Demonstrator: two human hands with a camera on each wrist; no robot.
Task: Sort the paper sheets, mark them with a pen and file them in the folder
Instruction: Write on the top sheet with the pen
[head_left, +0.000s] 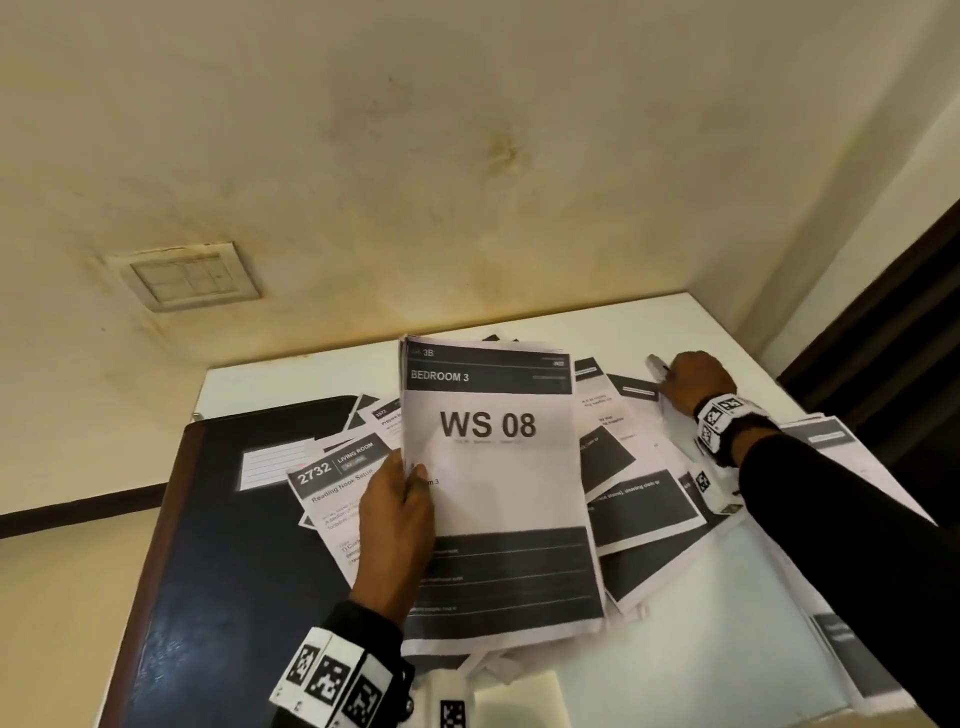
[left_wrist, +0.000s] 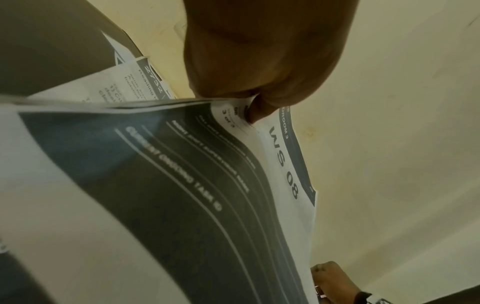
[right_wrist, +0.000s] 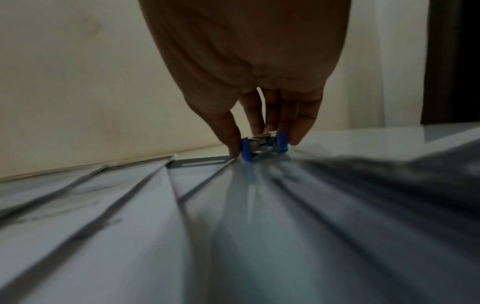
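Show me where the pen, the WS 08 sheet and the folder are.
pen (head_left: 655, 363), head view, grey barrel beside the right hand.
WS 08 sheet (head_left: 488, 424), head view, the large print.
folder (head_left: 228, 545), head view, bare dark cover.

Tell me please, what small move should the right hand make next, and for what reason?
Probably close the fingers on the pen and lift it. The right hand is at the pen on the far side of the table, fingertips around it but not clearly gripping, while the left hand holds up the WS 08 sheets, seemingly ready for marking.
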